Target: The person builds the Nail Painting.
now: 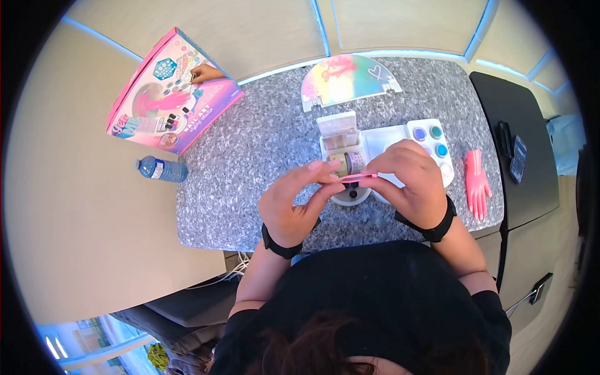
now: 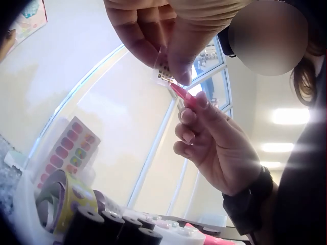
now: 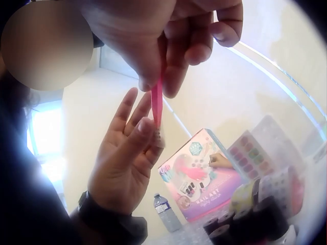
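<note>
Pinched between the thumb and fingers of the right hand (image 1: 417, 184) (image 2: 225, 148) (image 3: 138, 30) are pink tweezers (image 1: 357, 178) (image 2: 183, 95) (image 3: 157, 104). The left hand (image 1: 289, 206) (image 2: 179, 25) (image 3: 122, 163) pinches a small clear piece (image 2: 164, 73) (image 3: 159, 138) dotted with tiny gold-coloured spots. In the left wrist view the tweezers' tips meet the lower edge of this piece. Both hands are raised above the white tray (image 1: 378, 134), near the patterned tape rolls (image 1: 339, 164) (image 2: 76, 199) and dark-capped bottles (image 1: 353, 194) (image 2: 84, 224).
A pink model hand (image 1: 477, 187) lies right of the tray's colour pots (image 1: 441, 150). Behind stands a shiny half-round panel (image 1: 350, 81). At the left are a box (image 1: 175, 94) and a water bottle (image 1: 162, 169). A nail sticker sheet (image 2: 70, 150) leans upright at the tray's back.
</note>
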`<state>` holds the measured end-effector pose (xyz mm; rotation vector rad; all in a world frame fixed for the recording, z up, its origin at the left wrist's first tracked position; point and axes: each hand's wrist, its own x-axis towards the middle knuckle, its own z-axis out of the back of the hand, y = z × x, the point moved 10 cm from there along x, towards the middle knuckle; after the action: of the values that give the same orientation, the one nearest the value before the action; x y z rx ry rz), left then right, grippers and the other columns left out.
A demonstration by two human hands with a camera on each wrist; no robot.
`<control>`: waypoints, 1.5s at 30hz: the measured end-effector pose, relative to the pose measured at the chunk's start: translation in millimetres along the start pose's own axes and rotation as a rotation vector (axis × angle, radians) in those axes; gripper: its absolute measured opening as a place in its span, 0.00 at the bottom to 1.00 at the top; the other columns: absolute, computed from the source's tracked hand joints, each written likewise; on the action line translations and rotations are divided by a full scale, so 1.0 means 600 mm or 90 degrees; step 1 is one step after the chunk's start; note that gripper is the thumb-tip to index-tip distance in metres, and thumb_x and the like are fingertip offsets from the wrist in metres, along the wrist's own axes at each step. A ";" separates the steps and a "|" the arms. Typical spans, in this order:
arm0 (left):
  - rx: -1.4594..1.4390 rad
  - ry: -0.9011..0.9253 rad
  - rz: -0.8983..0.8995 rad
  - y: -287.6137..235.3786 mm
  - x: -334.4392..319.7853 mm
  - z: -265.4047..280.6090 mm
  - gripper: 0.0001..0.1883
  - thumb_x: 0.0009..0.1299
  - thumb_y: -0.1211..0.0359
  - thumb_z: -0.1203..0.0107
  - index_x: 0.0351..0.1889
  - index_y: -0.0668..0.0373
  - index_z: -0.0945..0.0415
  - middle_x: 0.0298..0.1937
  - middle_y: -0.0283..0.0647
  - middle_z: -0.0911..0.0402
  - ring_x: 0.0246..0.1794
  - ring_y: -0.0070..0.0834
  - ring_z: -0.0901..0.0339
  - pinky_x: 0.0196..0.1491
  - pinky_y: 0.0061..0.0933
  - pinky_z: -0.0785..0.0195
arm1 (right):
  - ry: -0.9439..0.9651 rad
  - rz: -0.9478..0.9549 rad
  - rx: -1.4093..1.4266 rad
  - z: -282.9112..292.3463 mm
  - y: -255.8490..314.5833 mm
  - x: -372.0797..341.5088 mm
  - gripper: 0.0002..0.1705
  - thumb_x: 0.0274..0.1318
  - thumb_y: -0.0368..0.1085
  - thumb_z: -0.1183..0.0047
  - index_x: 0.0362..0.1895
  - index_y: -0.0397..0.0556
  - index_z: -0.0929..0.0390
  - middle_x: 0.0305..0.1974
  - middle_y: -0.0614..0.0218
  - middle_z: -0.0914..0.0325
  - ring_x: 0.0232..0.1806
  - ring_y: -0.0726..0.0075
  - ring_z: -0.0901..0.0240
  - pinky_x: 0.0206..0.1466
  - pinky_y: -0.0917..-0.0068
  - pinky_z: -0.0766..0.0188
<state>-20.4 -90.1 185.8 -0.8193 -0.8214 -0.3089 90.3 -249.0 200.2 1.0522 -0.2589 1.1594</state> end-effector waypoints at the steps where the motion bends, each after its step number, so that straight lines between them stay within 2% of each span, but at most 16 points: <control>1: -0.001 0.001 0.000 0.001 0.000 -0.002 0.47 0.64 0.86 0.23 0.81 0.60 0.34 0.59 0.60 0.09 0.45 0.36 0.06 0.56 0.41 0.15 | 0.013 0.008 -0.006 -0.005 0.000 0.001 0.13 0.57 0.37 0.21 0.44 0.52 0.11 0.40 0.68 0.10 0.43 0.55 0.16 0.48 0.58 0.22; 4: -0.007 0.017 -0.001 0.010 0.000 -0.012 0.51 0.64 0.85 0.22 0.84 0.60 0.38 0.60 0.60 0.10 0.48 0.36 0.06 0.60 0.41 0.17 | 0.036 -0.007 -0.004 -0.014 -0.011 0.003 0.12 0.59 0.37 0.23 0.44 0.51 0.12 0.39 0.66 0.11 0.43 0.51 0.16 0.49 0.56 0.21; 6: -0.024 0.045 0.099 0.042 -0.003 -0.025 0.54 0.65 0.75 0.18 0.87 0.62 0.42 0.64 0.61 0.12 0.57 0.37 0.08 0.66 0.42 0.21 | 0.040 -0.022 -0.036 -0.013 -0.034 0.005 0.12 0.60 0.37 0.24 0.43 0.50 0.13 0.39 0.64 0.11 0.42 0.50 0.17 0.48 0.55 0.22; 7: -0.028 0.047 0.098 0.044 0.001 -0.021 0.54 0.65 0.75 0.18 0.87 0.62 0.42 0.64 0.61 0.12 0.57 0.37 0.08 0.66 0.42 0.21 | 0.045 -0.036 -0.068 -0.013 -0.049 0.006 0.11 0.61 0.37 0.25 0.43 0.49 0.13 0.38 0.63 0.12 0.42 0.49 0.17 0.48 0.55 0.22; 9: 0.139 0.077 0.060 0.041 0.009 -0.009 0.55 0.69 0.66 0.19 0.88 0.65 0.46 0.70 0.61 0.16 0.65 0.36 0.13 0.70 0.44 0.25 | 0.016 -0.054 -0.074 -0.008 -0.075 0.009 0.10 0.63 0.38 0.26 0.42 0.49 0.14 0.38 0.61 0.13 0.42 0.48 0.17 0.47 0.54 0.21; 12: 0.023 0.006 0.139 0.086 -0.026 0.010 0.52 0.73 0.62 0.23 0.87 0.66 0.45 0.74 0.59 0.19 0.64 0.34 0.14 0.71 0.45 0.27 | 0.026 -0.089 -0.158 -0.020 -0.118 0.009 0.10 0.66 0.40 0.29 0.41 0.48 0.14 0.38 0.61 0.13 0.45 0.47 0.16 0.48 0.52 0.20; 16: -0.028 -0.018 0.186 0.093 -0.036 0.012 0.46 0.75 0.66 0.28 0.86 0.66 0.43 0.75 0.57 0.20 0.60 0.33 0.14 0.70 0.43 0.26 | 0.046 -0.093 -0.154 -0.058 -0.142 0.008 0.10 0.66 0.40 0.30 0.41 0.49 0.14 0.37 0.60 0.13 0.45 0.47 0.17 0.49 0.51 0.20; 21: 0.025 0.009 0.182 0.096 -0.045 0.008 0.36 0.75 0.68 0.30 0.79 0.67 0.31 0.79 0.55 0.23 0.56 0.31 0.14 0.67 0.39 0.25 | 0.107 -0.092 -0.248 -0.091 -0.159 0.009 0.09 0.67 0.41 0.32 0.39 0.50 0.15 0.38 0.60 0.13 0.45 0.48 0.17 0.51 0.51 0.19; 31: 0.003 0.007 0.205 0.103 -0.044 -0.005 0.31 0.73 0.73 0.32 0.76 0.61 0.24 0.80 0.53 0.23 0.56 0.32 0.14 0.63 0.38 0.23 | 0.091 -0.180 -0.318 -0.110 -0.163 0.002 0.10 0.63 0.44 0.29 0.37 0.52 0.08 0.33 0.64 0.11 0.42 0.52 0.15 0.46 0.55 0.18; 33: 0.015 0.019 0.211 0.106 -0.045 -0.011 0.30 0.74 0.73 0.32 0.75 0.60 0.23 0.80 0.52 0.23 0.56 0.33 0.14 0.63 0.38 0.23 | 0.085 -0.186 -0.316 -0.106 -0.157 0.005 0.15 0.67 0.44 0.33 0.30 0.49 0.12 0.31 0.59 0.12 0.42 0.50 0.15 0.48 0.52 0.17; 34: 0.011 0.018 0.210 0.106 -0.045 -0.013 0.30 0.74 0.73 0.32 0.75 0.60 0.23 0.80 0.52 0.23 0.56 0.33 0.14 0.63 0.38 0.23 | 0.116 -0.189 -0.309 -0.107 -0.155 0.005 0.14 0.67 0.45 0.32 0.39 0.47 0.09 0.34 0.58 0.11 0.43 0.49 0.15 0.49 0.53 0.18; 35: 0.018 0.014 0.223 0.109 -0.046 -0.013 0.31 0.73 0.72 0.30 0.75 0.60 0.23 0.79 0.52 0.23 0.57 0.35 0.15 0.63 0.40 0.23 | 0.116 -0.190 -0.313 -0.097 -0.149 0.005 0.14 0.67 0.45 0.32 0.39 0.47 0.09 0.34 0.58 0.11 0.43 0.49 0.15 0.49 0.53 0.18; 36: 0.026 0.011 0.237 0.112 -0.048 -0.012 0.31 0.72 0.71 0.28 0.74 0.60 0.23 0.79 0.52 0.23 0.58 0.37 0.15 0.63 0.41 0.23 | 0.085 -0.175 -0.304 -0.081 -0.138 0.005 0.16 0.66 0.45 0.31 0.46 0.46 0.09 0.36 0.58 0.10 0.44 0.48 0.15 0.50 0.53 0.18; 38: 0.036 0.019 0.263 0.121 -0.055 -0.011 0.31 0.74 0.70 0.29 0.76 0.59 0.24 0.79 0.51 0.23 0.59 0.36 0.15 0.64 0.40 0.24 | 0.041 -0.182 -0.280 -0.038 -0.132 -0.007 0.27 0.63 0.47 0.27 0.62 0.46 0.11 0.42 0.55 0.09 0.48 0.46 0.16 0.55 0.52 0.20; 43: 0.046 0.028 0.325 0.145 -0.081 0.001 0.33 0.76 0.68 0.31 0.79 0.58 0.26 0.80 0.48 0.23 0.62 0.35 0.16 0.66 0.41 0.27 | -0.046 -0.249 -0.457 0.141 -0.134 -0.087 0.26 0.61 0.38 0.25 0.62 0.46 0.12 0.56 0.52 0.11 0.59 0.42 0.18 0.67 0.51 0.23; 45: 0.050 0.041 0.367 0.162 -0.097 0.004 0.33 0.77 0.68 0.32 0.81 0.57 0.27 0.78 0.46 0.21 0.64 0.34 0.16 0.67 0.41 0.27 | 0.002 -0.318 -0.545 0.206 -0.167 -0.159 0.36 0.58 0.38 0.24 0.71 0.47 0.18 0.65 0.49 0.15 0.68 0.40 0.22 0.74 0.52 0.26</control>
<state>-7.7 -27.4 91.9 -0.9293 -0.5034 0.2058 174.3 -406.4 148.2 0.3163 -0.4131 0.4963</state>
